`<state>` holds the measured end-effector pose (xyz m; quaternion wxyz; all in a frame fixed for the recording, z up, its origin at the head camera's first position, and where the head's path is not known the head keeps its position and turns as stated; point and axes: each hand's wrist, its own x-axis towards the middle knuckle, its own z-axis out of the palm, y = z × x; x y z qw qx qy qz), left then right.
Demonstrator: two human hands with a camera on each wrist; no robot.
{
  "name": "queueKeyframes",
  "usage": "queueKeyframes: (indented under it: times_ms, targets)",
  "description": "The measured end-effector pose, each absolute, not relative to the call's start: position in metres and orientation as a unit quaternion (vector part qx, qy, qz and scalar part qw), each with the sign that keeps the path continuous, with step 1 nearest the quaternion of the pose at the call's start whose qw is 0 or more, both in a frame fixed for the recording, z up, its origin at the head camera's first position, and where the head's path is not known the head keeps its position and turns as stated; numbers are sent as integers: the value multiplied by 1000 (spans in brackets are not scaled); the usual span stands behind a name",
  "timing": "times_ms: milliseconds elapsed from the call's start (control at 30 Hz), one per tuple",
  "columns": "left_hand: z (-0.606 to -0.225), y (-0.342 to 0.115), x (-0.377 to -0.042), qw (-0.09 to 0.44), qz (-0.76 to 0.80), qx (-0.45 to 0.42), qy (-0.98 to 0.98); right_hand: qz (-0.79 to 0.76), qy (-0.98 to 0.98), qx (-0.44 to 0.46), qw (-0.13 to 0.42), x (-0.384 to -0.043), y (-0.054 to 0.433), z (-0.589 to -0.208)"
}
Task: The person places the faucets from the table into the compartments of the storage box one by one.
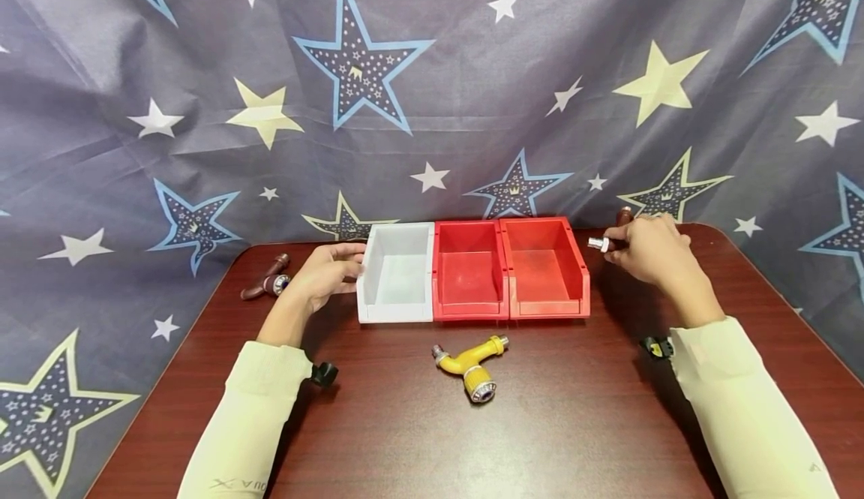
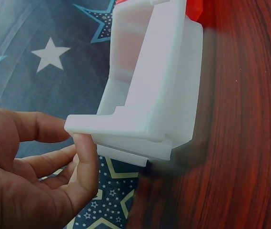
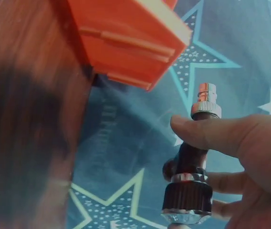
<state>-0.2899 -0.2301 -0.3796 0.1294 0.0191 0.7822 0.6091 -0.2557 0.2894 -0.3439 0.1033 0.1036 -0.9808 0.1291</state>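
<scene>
My right hand [image 1: 655, 251] grips a dark brown tap [image 3: 195, 164] with silver ends, held just to the right of the orange-red bin [image 1: 545, 266]. Thumb and fingers lie across the tap's body, and its metal spout end [image 1: 598, 244] points left. My left hand [image 1: 327, 274] is beside the white bin [image 1: 394, 313], fingertips touching the outside of its left wall. In the left wrist view, two fingers [image 2: 40, 126] meet the bin's edge while the others stay behind. A yellow tap [image 1: 472, 360] lies on the table before the bins.
A red bin [image 1: 470, 310] stands between the white and orange-red bins, all in one row. Another brown tap [image 1: 266, 280] lies at the table's far left, beyond my left hand. Behind the dark red wooden table [image 1: 574, 416] hangs a star-patterned cloth [image 1: 432, 94].
</scene>
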Motion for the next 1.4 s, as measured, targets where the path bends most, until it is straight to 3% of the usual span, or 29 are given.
queueKeyframes:
  times_ms: [200, 333, 800, 1400]
  targets:
    - [-381, -233, -290, 128, 611, 11, 781, 142, -967, 106, 182, -245, 269, -332]
    - [-383, -233, -290, 131, 615, 9, 778, 131, -963, 127, 199, -243, 254, -329]
    - [-379, -231, -289, 128, 612, 10, 780, 30, -953, 270, 137, -261, 208, -338]
    - [-379, -230, -290, 129, 613, 6, 780, -11, -930, 361, 69, -288, 187, -357]
